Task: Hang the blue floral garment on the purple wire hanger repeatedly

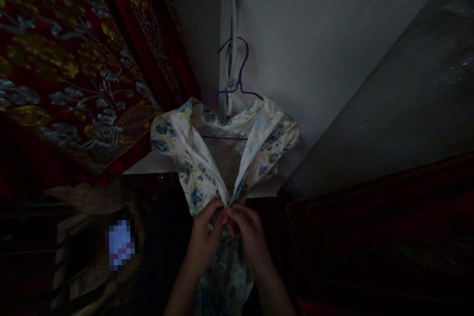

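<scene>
A white dress point(198, 190) with blue and yellow flowers hangs on a purple wire hanger point(242, 66). Its zipper point(242, 167) is undone from the neck down, and the two sides spread into a V. At the bottom of that V, my left hand point(211, 222) pinches the fabric by the zipper. Right beside it, my right hand point(244, 222) also pinches at the zipper's low point, fingertips close to the left ones. The zipper pull itself is hidden by my fingers. Below my hands the dress hangs down into shadow.
The hanger hooks onto a pale strap point(233, 19) against a white wall point(303, 34). Red cloth with gold and silver embroidery point(74, 59) hangs at the left. A wooden chair-like frame point(61, 256) stands lower left, near a blurred bright patch point(120, 244). Dark red furniture point(370, 217) is at the right.
</scene>
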`<state>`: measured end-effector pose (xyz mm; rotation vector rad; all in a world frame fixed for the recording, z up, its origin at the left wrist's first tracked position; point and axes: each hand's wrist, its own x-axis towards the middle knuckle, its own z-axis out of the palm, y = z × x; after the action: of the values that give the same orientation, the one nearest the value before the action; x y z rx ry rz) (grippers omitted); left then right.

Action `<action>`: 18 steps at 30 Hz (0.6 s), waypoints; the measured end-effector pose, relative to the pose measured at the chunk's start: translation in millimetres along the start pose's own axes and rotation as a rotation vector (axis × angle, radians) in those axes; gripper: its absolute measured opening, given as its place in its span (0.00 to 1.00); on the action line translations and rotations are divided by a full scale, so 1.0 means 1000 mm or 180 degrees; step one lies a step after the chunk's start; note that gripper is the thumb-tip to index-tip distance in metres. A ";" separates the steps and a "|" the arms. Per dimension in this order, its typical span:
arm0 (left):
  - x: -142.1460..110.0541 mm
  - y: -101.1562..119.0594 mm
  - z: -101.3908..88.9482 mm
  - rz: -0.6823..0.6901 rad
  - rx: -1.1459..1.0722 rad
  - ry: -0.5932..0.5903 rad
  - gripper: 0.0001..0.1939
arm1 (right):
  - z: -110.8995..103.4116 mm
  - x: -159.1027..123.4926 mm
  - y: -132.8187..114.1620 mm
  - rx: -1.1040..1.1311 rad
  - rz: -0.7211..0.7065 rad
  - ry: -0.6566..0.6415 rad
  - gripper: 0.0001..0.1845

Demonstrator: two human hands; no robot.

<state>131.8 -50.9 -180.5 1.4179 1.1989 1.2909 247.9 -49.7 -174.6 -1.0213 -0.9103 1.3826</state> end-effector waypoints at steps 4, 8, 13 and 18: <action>-0.004 -0.001 -0.001 0.0103 0.0149 0.0234 0.08 | 0.002 0.000 0.004 0.0228 0.0158 -0.0106 0.21; -0.007 -0.007 0.003 0.0227 0.0284 0.0160 0.09 | 0.004 0.001 -0.001 0.0583 0.0331 0.0023 0.22; -0.008 -0.022 0.006 0.0321 0.0455 0.0103 0.11 | 0.001 0.015 -0.030 0.0785 0.0245 0.0146 0.21; -0.014 -0.028 0.010 0.0230 0.0554 -0.0039 0.13 | 0.007 0.059 -0.102 0.0594 -0.0446 0.0001 0.18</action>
<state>138.3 -59.3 -211.7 1.6045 1.2877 1.2493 275.0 16.1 -80.4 -0.8016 -0.8201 1.3225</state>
